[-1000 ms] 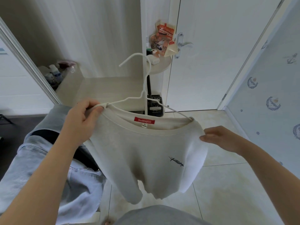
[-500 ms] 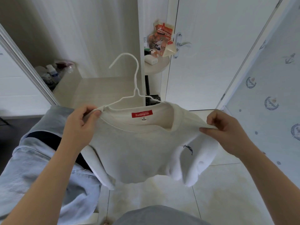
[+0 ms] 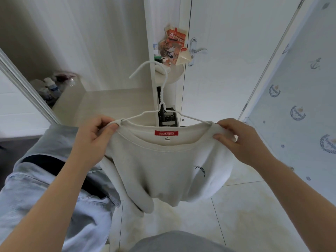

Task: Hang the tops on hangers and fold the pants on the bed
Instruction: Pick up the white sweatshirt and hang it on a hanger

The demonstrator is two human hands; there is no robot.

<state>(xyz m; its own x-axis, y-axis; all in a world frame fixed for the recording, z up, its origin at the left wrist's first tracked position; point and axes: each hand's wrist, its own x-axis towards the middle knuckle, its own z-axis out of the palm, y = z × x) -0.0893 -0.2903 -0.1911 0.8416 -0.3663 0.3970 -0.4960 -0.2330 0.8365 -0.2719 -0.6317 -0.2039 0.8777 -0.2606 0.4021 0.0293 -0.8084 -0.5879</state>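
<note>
Gripping the left shoulder of the top with the left hand, thumb and curled fingers pinching cloth and the end of the hanger together, at 9 o'clock of the collar. Pinching the right shoulder with the right hand, thumb on the near face of the cloth, fingers curled behind, at 3 o'clock of the collar. Holding the top in mid-air at frame centre, spread between both hands, chest side toward the camera, body and one sleeve sagging toward 6 o'clock above the floor. Keeping both hanger arms tucked under the collar at the shoulders, stem rising toward 12 o'clock, hook tip pointing toward 10 o'clock. Noting a red label inside the back neck and a small dark mark on the chest at 4 o'clock of it. Noting jeans lying at 8 o'clock, partly under the left forearm; unable to tell what is supporting them. Noting a white door at 1 o'clock, handle beside a shelf of small items behind the hook
</note>
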